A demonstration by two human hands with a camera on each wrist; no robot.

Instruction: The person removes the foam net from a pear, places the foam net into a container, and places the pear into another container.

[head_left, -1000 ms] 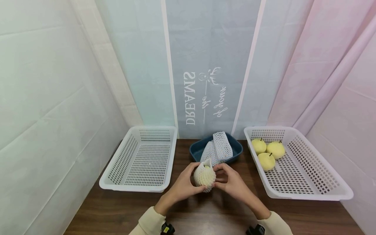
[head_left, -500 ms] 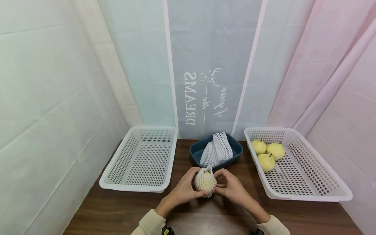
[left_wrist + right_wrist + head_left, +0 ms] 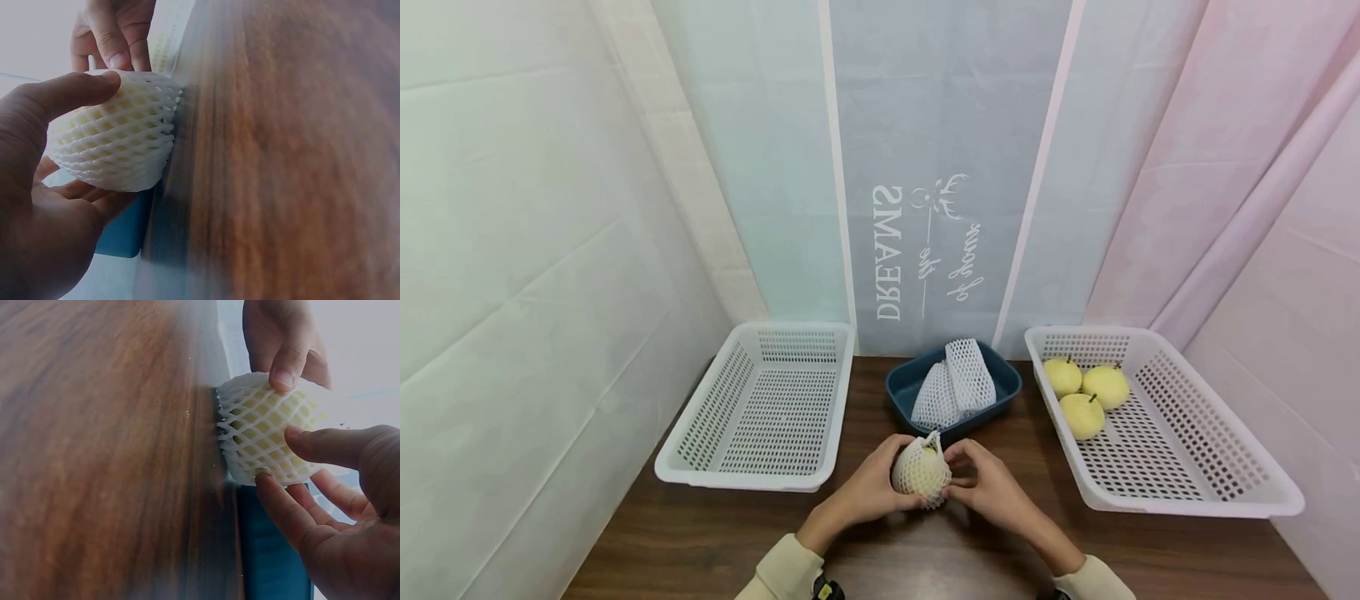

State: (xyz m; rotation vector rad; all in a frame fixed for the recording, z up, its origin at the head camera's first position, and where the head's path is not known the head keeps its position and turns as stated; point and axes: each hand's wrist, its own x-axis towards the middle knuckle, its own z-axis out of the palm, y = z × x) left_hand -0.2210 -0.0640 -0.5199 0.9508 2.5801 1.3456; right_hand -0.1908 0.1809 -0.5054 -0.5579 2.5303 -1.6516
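Note:
A pale yellow pear sits inside a white foam net sleeve (image 3: 922, 477) at the front middle of the head view. My left hand (image 3: 867, 482) grips its left side, thumb in front and fingers behind. On the opposite side my right hand (image 3: 992, 485) holds the net between thumb and fingertips. The right wrist view shows that thumb and forefinger on the mesh (image 3: 265, 425). Down at the wooden table lies the sleeve's open fringe, seen in the left wrist view, and its top end stands up in a point.
Just behind the hands, a dark blue tray (image 3: 904, 385) holds white foam nets (image 3: 970, 375). To the left stands a white perforated basket (image 3: 775, 482). Another white basket (image 3: 1195, 505) on the right contains three yellow pears (image 3: 1082, 417). Curtains hang behind the table (image 3: 700, 542).
Both hands have drawn the netted pear slightly toward the person, away from the blue tray. Their hold on it looks much the same. Baskets and tray stay in place.

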